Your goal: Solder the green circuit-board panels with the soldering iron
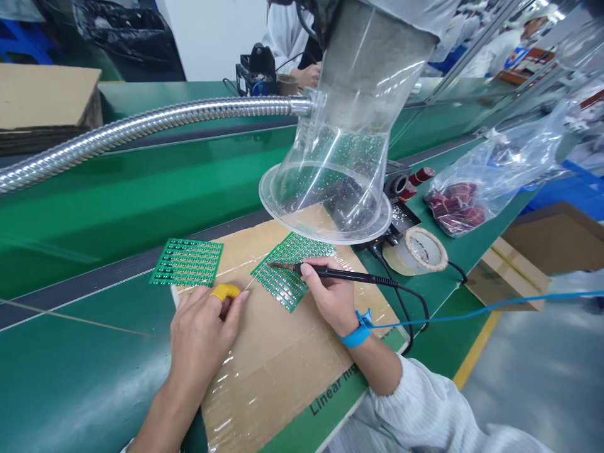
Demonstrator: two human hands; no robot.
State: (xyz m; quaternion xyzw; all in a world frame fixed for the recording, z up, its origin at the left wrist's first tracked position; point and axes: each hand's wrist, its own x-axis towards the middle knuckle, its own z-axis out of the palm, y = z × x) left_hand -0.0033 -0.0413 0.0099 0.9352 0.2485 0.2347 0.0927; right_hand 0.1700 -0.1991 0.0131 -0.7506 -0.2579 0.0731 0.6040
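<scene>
My right hand (333,296), with a blue wrist strap (356,333) on its wrist, grips a black soldering iron (340,272) like a pen. The iron's tip is over the upper left part of a green circuit board panel (287,283) with rows of small shiny pads. My left hand (202,327), a yellow cover on one finger, pinches a thin solder wire (252,281) that points to the same panel's left corner. Just beyond my left knuckles lies a second green circuit board panel (189,261). Both panels rest on a tape-covered cardboard sheet (283,365).
A clear fume hood (325,182) on a flexible metal hose (155,126) hangs low over the board. To the right are a tape roll (415,251), an iron stand (401,217) and a plastic bag (491,176) of dark red bundles. Another person's hand (307,75) shows across the bench.
</scene>
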